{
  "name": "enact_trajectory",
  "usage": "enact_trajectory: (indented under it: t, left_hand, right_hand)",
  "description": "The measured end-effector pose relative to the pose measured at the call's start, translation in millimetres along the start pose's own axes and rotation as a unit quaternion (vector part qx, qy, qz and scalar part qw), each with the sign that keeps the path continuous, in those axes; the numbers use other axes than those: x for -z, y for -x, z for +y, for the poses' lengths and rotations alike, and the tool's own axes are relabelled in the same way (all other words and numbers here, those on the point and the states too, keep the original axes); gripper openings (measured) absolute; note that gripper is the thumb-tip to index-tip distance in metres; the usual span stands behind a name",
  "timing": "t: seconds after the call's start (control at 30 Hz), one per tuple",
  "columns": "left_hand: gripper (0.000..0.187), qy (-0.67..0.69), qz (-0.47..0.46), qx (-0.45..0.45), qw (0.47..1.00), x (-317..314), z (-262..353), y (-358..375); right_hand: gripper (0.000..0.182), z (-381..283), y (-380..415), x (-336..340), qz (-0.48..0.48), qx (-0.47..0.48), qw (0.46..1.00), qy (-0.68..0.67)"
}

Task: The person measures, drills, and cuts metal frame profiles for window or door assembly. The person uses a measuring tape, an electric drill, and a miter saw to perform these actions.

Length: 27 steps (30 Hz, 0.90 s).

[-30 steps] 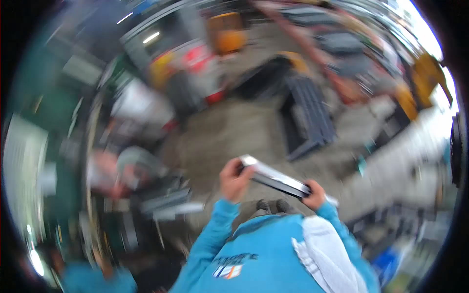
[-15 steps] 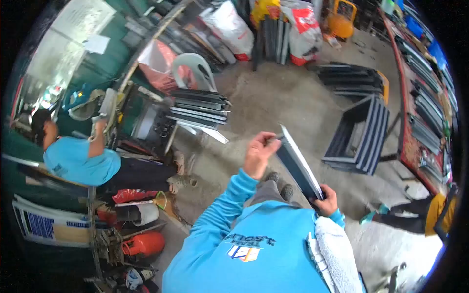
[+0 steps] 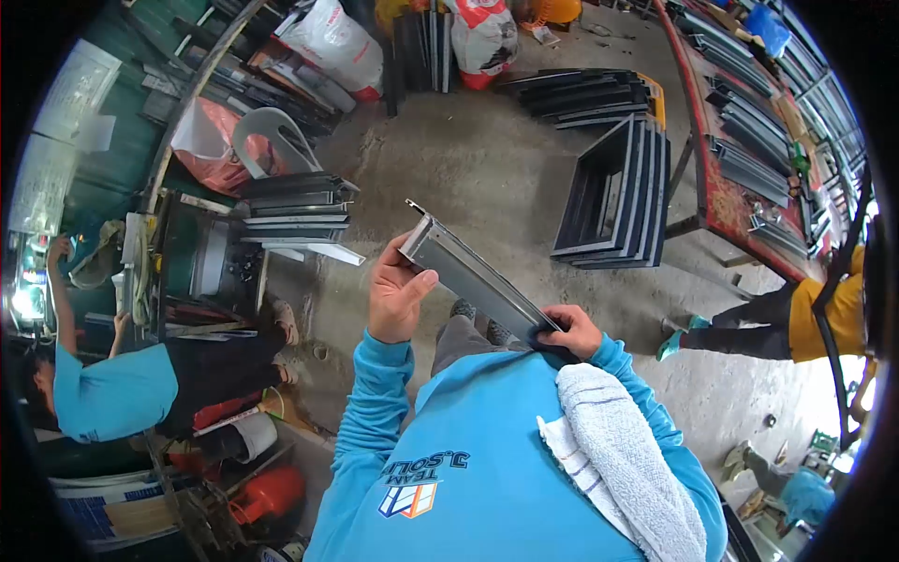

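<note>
A dark grey metal profile [image 3: 479, 286], long and channel-shaped, is held slanting in front of my body between both hands. My left hand [image 3: 398, 298] is closed round its upper end, with the thumb on the near side and the bright cut end showing above the fingers. At the lower end, my right hand [image 3: 571, 332] grips the profile with thumb and fingers; part of that end is hidden by the hand. Both hands are above the concrete floor, close to my blue shirt.
Stacked dark frames [image 3: 613, 192] stand on the floor ahead, right of centre. A red-edged workbench [image 3: 698, 103] bearing metal profiles runs along the right. More profiles [image 3: 295, 211] are piled at left. One person [image 3: 117, 389] works at far left; another [image 3: 815, 318] stands at right.
The profile has turned, so its channel side and cut end now show. Both hands have shifted left in view. The person at left has an arm raised towards the wall.
</note>
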State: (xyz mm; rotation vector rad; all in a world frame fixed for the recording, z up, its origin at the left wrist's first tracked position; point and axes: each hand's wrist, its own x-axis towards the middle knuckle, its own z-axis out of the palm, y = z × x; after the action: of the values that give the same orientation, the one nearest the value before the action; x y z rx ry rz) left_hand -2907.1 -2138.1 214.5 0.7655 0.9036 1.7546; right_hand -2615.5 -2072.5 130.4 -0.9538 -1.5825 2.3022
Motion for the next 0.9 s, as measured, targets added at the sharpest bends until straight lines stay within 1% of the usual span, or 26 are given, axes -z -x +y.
enact_trajectory:
  t: [0.1,0.2,0.3,0.4,0.57,0.63,0.73,0.83,0.9]
  left_hand:
    - [0.040,-0.010,-0.026,0.019,0.999,-4.1,-10.4,-6.9]
    - [0.034,0.003,-0.017,0.053,0.998,-14.9,-25.0,-11.7]
    - [0.029,-0.017,-0.028,0.085,0.996,-25.1,-41.4,-15.0]
    - [0.025,-0.015,-0.035,0.139,0.990,-35.7,-63.0,-13.4]
    - [0.022,-0.043,-0.075,0.218,0.972,-53.8,-105.2,3.4]
    - [0.020,-0.045,-0.075,0.241,0.967,-59.2,-117.5,7.1]
    - [0.021,-0.060,-0.076,0.261,0.960,-64.3,-127.8,0.6]
    - [0.022,-0.088,-0.080,0.289,0.950,-65.1,-134.4,-3.7]
    - [0.023,-0.081,-0.052,0.298,0.950,-69.7,-135.1,-5.0]
  right_hand:
    - [0.036,6.2,5.1,2.6,0.029,0.025,0.999,-0.004]
    - [0.037,11.1,8.7,5.4,0.062,0.040,0.997,-0.001]
    - [0.037,20.1,12.3,7.1,0.105,0.049,0.993,-0.004]
    - [0.036,27.9,18.2,7.7,0.147,0.053,0.988,0.000]
    - [0.034,33.0,27.1,7.9,0.198,0.065,0.978,0.004]
    - [0.032,34.4,29.8,6.3,0.210,0.058,0.976,-0.016]
    - [0.027,44.0,31.3,8.6,0.220,0.045,0.973,-0.045]
    - [0.028,51.6,33.5,10.3,0.237,0.020,0.969,-0.062]
    - [0.030,52.5,33.6,7.7,0.239,-0.003,0.969,-0.062]
